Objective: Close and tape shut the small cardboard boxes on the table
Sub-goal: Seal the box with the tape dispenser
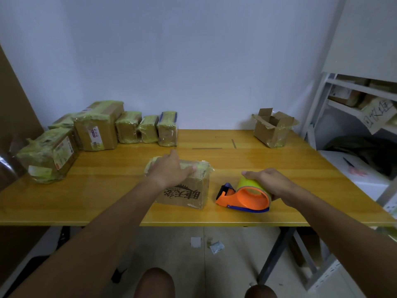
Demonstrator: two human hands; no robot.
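On the bench (107, 190), 1 small cardboard box (189, 190) with black printed characters stands near the middle of the front edge, its top closed and wrapped in yellowish tape; the left hand (171, 171) lies flat on its top, fingers straight, gripping nothing; just beside it to the right, 1 orange tape dispenser (245, 196) rests on the surface, the right hand (272, 183) curled over its yellow tape roll (249, 183); 6 taped boxes (96, 130) cluster at the back left corner; 1 open box (272, 130), flaps up, sits at the back right corner.
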